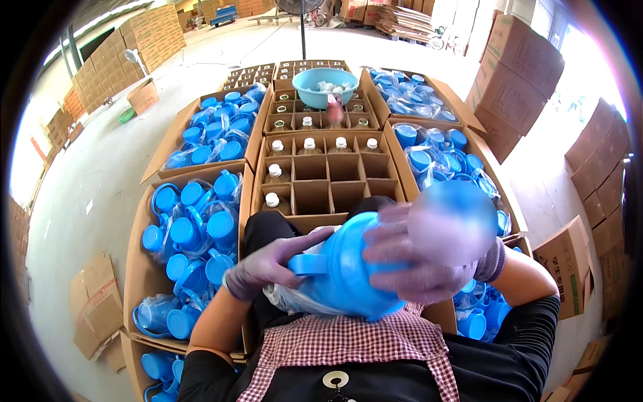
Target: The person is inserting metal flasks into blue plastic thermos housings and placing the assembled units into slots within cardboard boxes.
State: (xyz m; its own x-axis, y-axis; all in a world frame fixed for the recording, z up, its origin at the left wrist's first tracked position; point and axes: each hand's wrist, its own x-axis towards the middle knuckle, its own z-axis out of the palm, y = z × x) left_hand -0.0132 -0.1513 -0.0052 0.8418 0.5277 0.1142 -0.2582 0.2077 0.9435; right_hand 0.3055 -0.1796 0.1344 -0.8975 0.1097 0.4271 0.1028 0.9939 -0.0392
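Note:
Over my lap I hold a large blue plastic jug (pixel 344 262), tilted, with clear plastic bagging around its lower left part. My gloved left hand (pixel 268 264) is closed at its side handle. My gloved right hand (pixel 418 261) is blurred, its fingers bent over the jug's right side. A smeared round thing (pixel 450 218), blue above and pale below, covers part of that hand; how it is held is not clear. In front of my knees stands a divided carton (pixel 258 174) with several white-capped bottles (pixel 309 145) in its far and left compartments.
Blue handled cups (pixel 184 231), partly in clear bags, fill a left carton. More blue plastic pieces (pixel 420 161) lie in right cartons. A light-blue basin (pixel 307 94) with small pale pieces rests on a farther divided carton. Stacked cartons (pixel 512 74) rise at the right.

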